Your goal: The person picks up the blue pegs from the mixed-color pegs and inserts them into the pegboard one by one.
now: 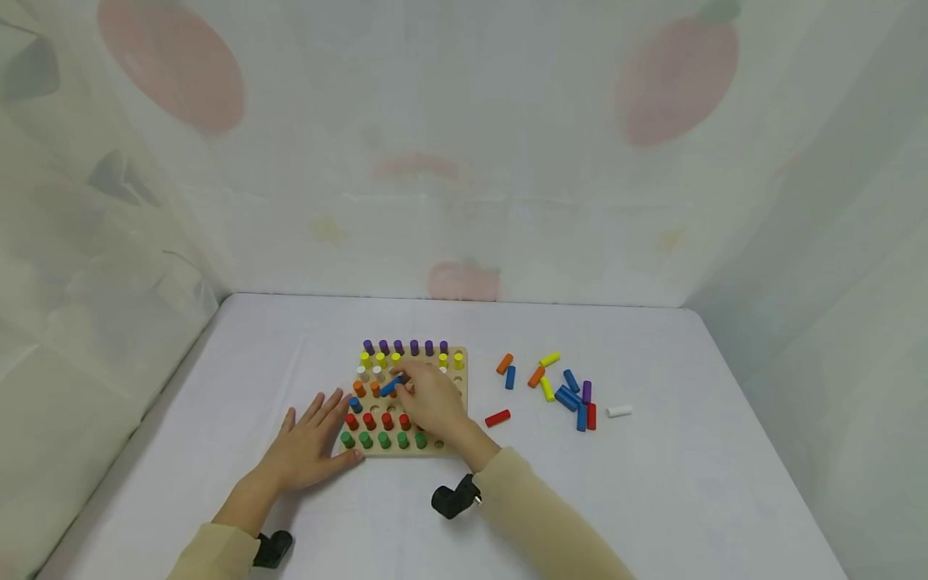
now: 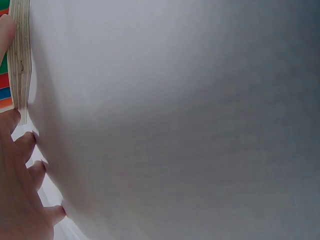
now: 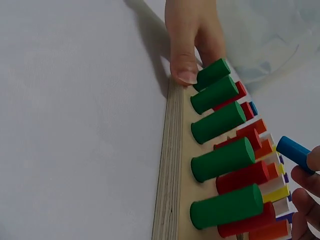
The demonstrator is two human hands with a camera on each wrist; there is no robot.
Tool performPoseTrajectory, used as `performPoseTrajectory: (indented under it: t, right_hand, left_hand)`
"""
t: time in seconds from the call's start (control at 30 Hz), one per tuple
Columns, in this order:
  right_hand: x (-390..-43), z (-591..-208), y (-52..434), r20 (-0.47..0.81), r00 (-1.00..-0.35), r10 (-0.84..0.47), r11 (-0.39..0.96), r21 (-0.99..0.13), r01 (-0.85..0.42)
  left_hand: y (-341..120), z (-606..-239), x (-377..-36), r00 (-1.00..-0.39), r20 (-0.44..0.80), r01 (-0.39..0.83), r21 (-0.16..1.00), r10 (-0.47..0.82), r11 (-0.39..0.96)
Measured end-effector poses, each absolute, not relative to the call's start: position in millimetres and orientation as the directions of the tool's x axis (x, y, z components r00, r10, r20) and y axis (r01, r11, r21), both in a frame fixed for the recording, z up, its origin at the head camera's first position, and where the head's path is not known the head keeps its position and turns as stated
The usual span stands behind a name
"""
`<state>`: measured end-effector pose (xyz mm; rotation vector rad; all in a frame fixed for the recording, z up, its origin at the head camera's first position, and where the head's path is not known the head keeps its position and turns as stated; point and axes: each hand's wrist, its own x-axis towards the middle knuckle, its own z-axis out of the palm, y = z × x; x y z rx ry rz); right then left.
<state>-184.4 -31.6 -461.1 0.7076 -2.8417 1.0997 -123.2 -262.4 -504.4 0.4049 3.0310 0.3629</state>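
Observation:
A wooden pegboard (image 1: 395, 453) lies on the white table, with rows of purple, yellow, white, orange, red and green pegs (image 1: 384, 441) standing in it. My right hand (image 1: 408, 388) hovers over the board's middle and pinches a blue peg (image 1: 391, 387), tilted above the orange row. The right wrist view shows that blue peg (image 3: 295, 152) between my fingertips (image 3: 314, 159), above the board (image 3: 167, 175). My left hand (image 1: 312, 447) lies flat on the table, its thumb (image 3: 184, 67) pressed against the board's front left corner. In the left wrist view the board's edge (image 2: 20, 60) sits beside my left hand (image 2: 22, 200).
Several loose pegs lie right of the board: a red one (image 1: 497, 418) closest, a mixed cluster (image 1: 569, 391) farther out, and a white one (image 1: 619, 411) at the far right. Pale curtains close in the table (image 1: 217, 387) on three sides.

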Motion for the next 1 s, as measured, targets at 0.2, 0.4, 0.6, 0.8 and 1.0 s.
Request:
performPoseTrajectory:
  t: [0.2, 0.4, 0.6, 0.8, 1.0]
  right_hand:
    - [-183, -459, -44, 0.143, -0.9, -0.411, 0.685, -0.603, -0.409]
    - [-182, -458, -51, 0.122, -0.901, -0.417, 0.728, -0.549, -0.411]
    - [-181, -462, -53, 0.117, -0.893, -0.434, 0.72, -0.55, -0.422]
    - [-180, -464, -55, 0.127, -0.885, -0.447, 0.735, -0.511, -0.445]
    - [-181, -468, -58, 0.14, -0.875, -0.463, 0.755, -0.454, -0.472]
  left_hand:
    - [-263, -503, -123, -0.963, -0.03, 0.252, 0.246, 0.267, 0.936]
    - [-263, -503, -124, -0.964, -0.038, 0.247, 0.245, 0.264, 0.937]
    - [-264, -504, -125, -0.964, -0.036, 0.249, 0.247, 0.265, 0.937]
    - [-264, -504, -124, -0.962, -0.032, 0.255, 0.246, 0.27, 0.935]
    - [-263, -502, -123, -0.962, -0.033, 0.254, 0.251, 0.271, 0.934]
